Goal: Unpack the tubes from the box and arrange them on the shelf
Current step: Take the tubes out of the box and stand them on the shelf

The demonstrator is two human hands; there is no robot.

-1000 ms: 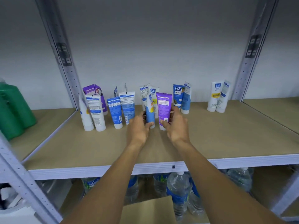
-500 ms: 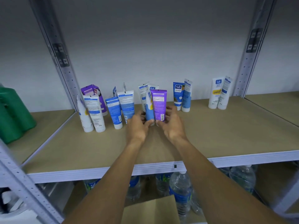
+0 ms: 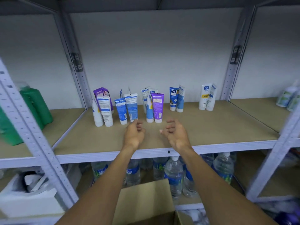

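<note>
A purple tube [image 3: 157,108] stands cap-down on the tan shelf [image 3: 219,127], leaning against a pale blue tube [image 3: 149,111]. More blue and white tubes [image 3: 126,109] stand in pairs to the left, and a blue pair [image 3: 176,99] and a white pair [image 3: 207,98] to the right. My left hand [image 3: 134,133] and my right hand [image 3: 176,133] hover just in front of the purple tube, fingers loosely curled, holding nothing. A flap of the cardboard box [image 3: 146,202] shows below between my forearms.
Green bottles [image 3: 35,108] stand on the neighbouring shelf to the left. Water bottles [image 3: 173,174] fill the shelf below. Grey metal uprights [image 3: 40,143] frame the bay on both sides. White bottles [image 3: 287,98] sit at the far right.
Both hands have let go of the purple and pale blue tubes and drawn back toward me. The two tubes now stand on their own.
</note>
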